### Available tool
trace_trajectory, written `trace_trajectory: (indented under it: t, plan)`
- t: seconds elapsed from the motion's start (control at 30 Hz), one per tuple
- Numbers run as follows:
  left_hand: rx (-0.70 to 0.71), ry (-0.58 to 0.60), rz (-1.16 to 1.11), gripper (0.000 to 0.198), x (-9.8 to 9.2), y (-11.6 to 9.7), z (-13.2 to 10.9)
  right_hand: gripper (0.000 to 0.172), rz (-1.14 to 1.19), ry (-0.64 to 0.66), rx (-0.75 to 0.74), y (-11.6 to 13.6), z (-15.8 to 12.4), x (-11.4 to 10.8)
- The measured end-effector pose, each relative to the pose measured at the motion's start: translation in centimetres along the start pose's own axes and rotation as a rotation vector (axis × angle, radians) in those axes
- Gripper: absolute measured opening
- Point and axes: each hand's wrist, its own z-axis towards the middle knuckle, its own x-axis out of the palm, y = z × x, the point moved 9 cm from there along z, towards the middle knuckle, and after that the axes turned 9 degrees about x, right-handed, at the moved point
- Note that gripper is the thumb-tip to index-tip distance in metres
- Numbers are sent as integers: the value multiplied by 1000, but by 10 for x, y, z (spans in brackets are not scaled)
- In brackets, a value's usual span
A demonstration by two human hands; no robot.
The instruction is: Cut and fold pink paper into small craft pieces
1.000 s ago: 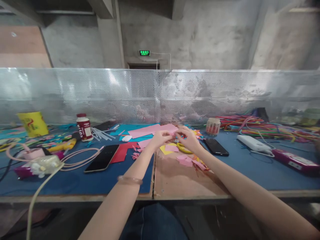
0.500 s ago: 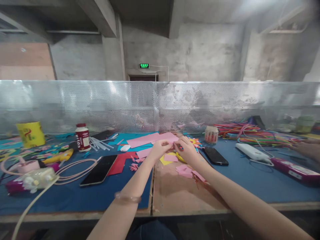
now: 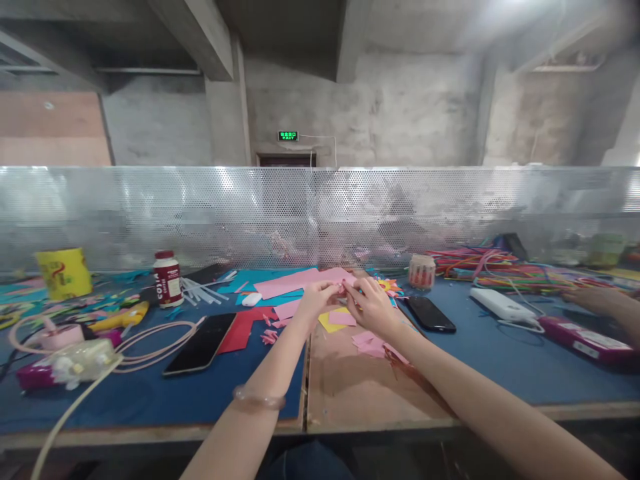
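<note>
My left hand point(image 3: 319, 300) and my right hand point(image 3: 373, 303) meet above the middle of the table, fingertips pinched together. Between them is a small piece of pink paper point(image 3: 342, 289), mostly hidden by the fingers. Behind the hands lie large pink sheets point(image 3: 285, 283) on blue paper point(image 3: 243, 277). Under the wrists are a yellow sheet point(image 3: 330, 325) and cut pink pieces point(image 3: 370, 343). Small folded pink scraps point(image 3: 269, 337) rest left of my left forearm, beside red paper point(image 3: 237, 337).
Phones lie left point(image 3: 200, 343) and right point(image 3: 431, 313). A brown bottle point(image 3: 168, 280), yellow container point(image 3: 64, 273) and cable-strewn power strip point(image 3: 65, 363) stand left. Right are a jar point(image 3: 422, 271), a white power bank point(image 3: 503, 305), colourful pipe cleaners point(image 3: 480, 263) and another person's hand point(image 3: 590, 300). A perforated metal screen point(image 3: 225, 213) runs behind.
Both hands stay together over the same spot, with the right fingers slightly shifted. At the far right, the other person's hand has moved a little to the left.
</note>
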Motion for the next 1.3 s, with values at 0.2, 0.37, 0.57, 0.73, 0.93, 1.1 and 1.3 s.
trace_trajectory:
  t: [0.2,0.37,0.57,0.73,0.93,1.1,1.3]
  plan:
    - [-12,-25,11,16,-2,2,-1,32,-13,16,-46,1,1,-4]
    - [14,14,24,19,1,-1,-1,32,136,-10,-31,-4,0,-8]
    - [51,54,141,25,1,-2,1,23,458,-128,239,-28,3,-15]
    - [74,105,180,28,4,-2,1,13,529,-117,317,-36,5,-10]
    - [110,115,247,31,6,-5,0,15,626,-59,400,-38,6,-5]
    - [92,174,300,35,10,-2,-1,19,810,26,576,-48,3,10]
    - [78,82,333,40,5,-6,-4,13,950,174,634,-45,-1,25]
